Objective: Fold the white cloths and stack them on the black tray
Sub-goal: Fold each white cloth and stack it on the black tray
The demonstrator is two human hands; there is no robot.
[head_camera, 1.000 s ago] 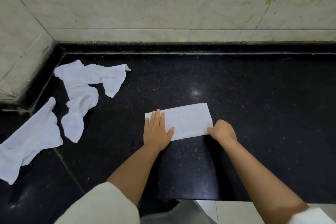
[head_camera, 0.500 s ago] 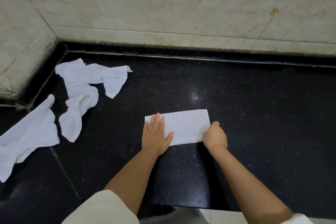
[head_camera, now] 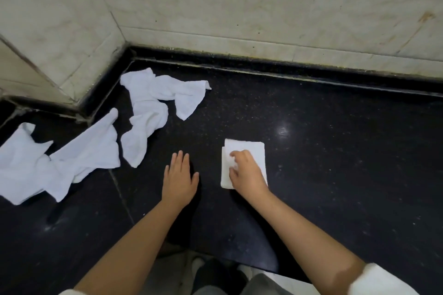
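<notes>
1. Head view shows the right hand (head_camera: pixel 247 170) resting on a small folded white cloth (head_camera: pixel 257 153) on the black speckled counter (head_camera: pixel 335 163); its fingers are curled down onto the near-left part of the cloth, pressing or pinching the top layer, though I cannot tell whether any fabric is actually caught between them.
2. The left hand (head_camera: pixel 179 179) lies flat on the bare counter just left of that cloth, fingers straight and spread, holding nothing and not touching the fabric.
3. Judged from the compact rectangle, the fold of this cloth looks nearly complete; the step in hand seems to be flattening or closing its last crease.
4. Two crumpled white cloths wait unfolded: one (head_camera: pixel 153 108) near the wall corner, another (head_camera: pixel 60 163) at the far left edge.
5. No black tray is visible, so where the stack goes cannot be told.
6. The next move probably calls for lifting the folded piece without letting its layers spring apart, with fingers under it and thumb on top, then reaching left for the nearer crumpled cloth.
</notes>
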